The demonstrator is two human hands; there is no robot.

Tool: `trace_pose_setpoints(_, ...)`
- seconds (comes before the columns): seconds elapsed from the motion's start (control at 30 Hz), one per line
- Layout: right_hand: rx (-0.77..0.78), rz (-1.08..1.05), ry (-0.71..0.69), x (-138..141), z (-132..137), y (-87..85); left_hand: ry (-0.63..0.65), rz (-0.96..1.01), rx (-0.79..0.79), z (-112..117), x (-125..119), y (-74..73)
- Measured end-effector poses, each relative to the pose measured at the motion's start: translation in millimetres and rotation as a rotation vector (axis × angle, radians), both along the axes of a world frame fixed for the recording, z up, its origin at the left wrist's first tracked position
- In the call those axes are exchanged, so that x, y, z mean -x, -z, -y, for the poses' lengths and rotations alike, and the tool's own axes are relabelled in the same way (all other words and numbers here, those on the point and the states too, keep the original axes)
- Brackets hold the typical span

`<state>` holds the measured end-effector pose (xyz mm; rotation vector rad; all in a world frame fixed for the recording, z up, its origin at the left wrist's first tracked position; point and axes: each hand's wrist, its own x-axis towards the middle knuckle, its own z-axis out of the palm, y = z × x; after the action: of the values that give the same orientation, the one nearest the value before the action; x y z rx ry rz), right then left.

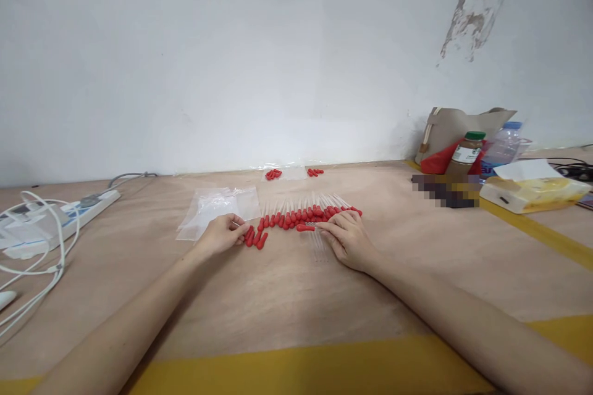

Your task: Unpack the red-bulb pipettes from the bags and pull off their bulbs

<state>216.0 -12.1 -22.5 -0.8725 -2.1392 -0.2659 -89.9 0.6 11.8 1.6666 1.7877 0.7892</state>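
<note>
A row of several glass droppers with red rubber bulbs (306, 213) lies on the wooden table (287, 296). My right hand (347, 237) is closed in a pinch on one dropper (306, 228) lying sideways, just below the row. A few bare glass tubes (319, 247) lie beside that hand. My left hand (225, 233) has its fingers curled at a small cluster of loose red bulbs (256, 238) at the row's left end; what it holds is hidden.
Clear plastic bags (217, 208) lie behind my left hand. More red bulbs (273, 174) sit near the wall. A power strip with white cables (50, 222) is at the left. A bag, jar, bottle and tissue pack (528, 188) stand at the right.
</note>
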Motion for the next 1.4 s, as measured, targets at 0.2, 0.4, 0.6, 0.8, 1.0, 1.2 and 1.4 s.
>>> trace_pose_setpoints(0.2,0.023,0.035,-0.032,1.8,4.4,-3.2,-0.004,-0.42,-0.425,17.0,-18.3,-4.7)
trace_pose_setpoints(0.4,-0.023,0.051,-0.118,7.2,7.8,0.0,0.524,-0.433,-0.744,41.4,-72.0,8.3)
trace_pose_setpoints(0.6,-0.078,0.077,-0.183,10.7,11.1,-0.6,0.565,-0.435,-0.79,42.5,-85.9,21.6)
trace_pose_setpoints(0.8,-0.083,0.08,-0.238,7.4,12.7,0.0,0.621,-0.484,-0.788,46.2,-81.0,23.3)
trace_pose_setpoints(1.0,-0.054,0.09,-0.269,7.0,15.5,-0.1,0.655,-0.49,-0.777,50.6,-79.3,25.6)
trace_pose_setpoints(1.2,-0.019,0.088,-0.277,2.4,15.4,-1.2,0.657,-0.475,-0.784,49.5,-75.6,27.4)
trace_pose_setpoints(1.4,0.136,-0.053,-0.131,-13.5,1.9,-8.8,0.549,-0.294,-0.822,46.2,-69.3,26.3)
